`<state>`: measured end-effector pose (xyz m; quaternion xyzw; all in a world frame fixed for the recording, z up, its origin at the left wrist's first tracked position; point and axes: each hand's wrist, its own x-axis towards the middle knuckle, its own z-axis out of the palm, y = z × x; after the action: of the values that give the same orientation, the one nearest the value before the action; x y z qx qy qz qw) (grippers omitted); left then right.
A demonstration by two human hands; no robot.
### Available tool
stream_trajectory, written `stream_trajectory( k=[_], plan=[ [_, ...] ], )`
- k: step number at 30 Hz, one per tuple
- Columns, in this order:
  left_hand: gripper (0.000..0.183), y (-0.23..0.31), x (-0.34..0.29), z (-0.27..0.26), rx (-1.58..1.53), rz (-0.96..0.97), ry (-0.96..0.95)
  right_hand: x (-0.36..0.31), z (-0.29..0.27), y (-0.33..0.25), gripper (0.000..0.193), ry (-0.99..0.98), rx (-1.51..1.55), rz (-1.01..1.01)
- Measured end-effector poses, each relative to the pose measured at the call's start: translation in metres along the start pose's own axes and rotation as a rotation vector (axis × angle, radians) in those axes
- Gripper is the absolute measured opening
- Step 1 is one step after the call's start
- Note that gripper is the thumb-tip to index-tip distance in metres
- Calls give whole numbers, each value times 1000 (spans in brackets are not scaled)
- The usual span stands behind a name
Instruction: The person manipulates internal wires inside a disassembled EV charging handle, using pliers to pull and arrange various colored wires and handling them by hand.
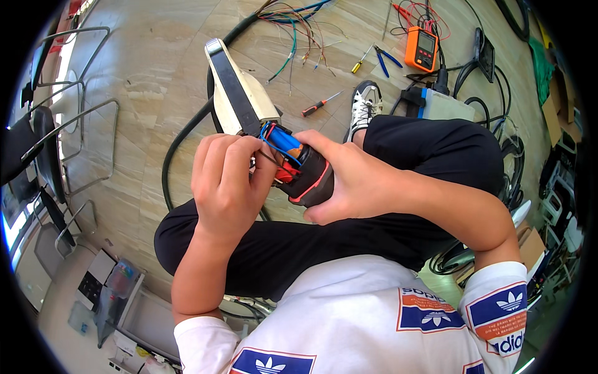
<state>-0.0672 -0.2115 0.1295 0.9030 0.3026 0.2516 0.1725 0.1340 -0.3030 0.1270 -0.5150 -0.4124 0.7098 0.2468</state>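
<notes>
Over my crossed legs is an opened handheld device, like a charging plug with a handle. Its long cream-and-black handle points up and left. Its black head with red trim lies towards me, with my right hand wrapped round it, fingers on the far side and thumb below. In the opening between them show a blue cylindrical part and thin blue, red and dark wires. At the opening's left side, my left hand is closed in a pinch by the wires. What lies between its fingertips is hidden.
A thick black cable curves along the tiled floor, its stripped coloured wires fanned out at the top. Further off lie a screwdriver, a yellow-handled screwdriver, blue pliers and an orange meter. Metal-framed chairs stand left.
</notes>
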Motion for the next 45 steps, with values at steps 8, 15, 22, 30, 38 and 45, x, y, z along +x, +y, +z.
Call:
stream_trajectory(
  k=[8, 15, 22, 30, 38, 45],
  plan=[
    [26, -3, 1, 2, 77, 124, 33, 1, 9, 3, 81, 20, 127, -10],
    [30, -3, 3, -8, 32, 207, -60, 1, 8, 6, 83, 17, 170, -33],
    [31, 11, 0, -17, -409, -150, -216, -1, 7, 9, 87, 25, 165, 3],
    [22, 18, -13, -20, -857, -685, -257, 1, 9, 9, 91, 8, 133, 40],
    [20, 19, -17, -17, -807, -656, -289, 1, 10, 10, 89, 34, 62, -18],
    [21, 26, -21, -12, -926, -769, -240, 0, 10, 7, 91, 14, -10, 106]
  ],
)
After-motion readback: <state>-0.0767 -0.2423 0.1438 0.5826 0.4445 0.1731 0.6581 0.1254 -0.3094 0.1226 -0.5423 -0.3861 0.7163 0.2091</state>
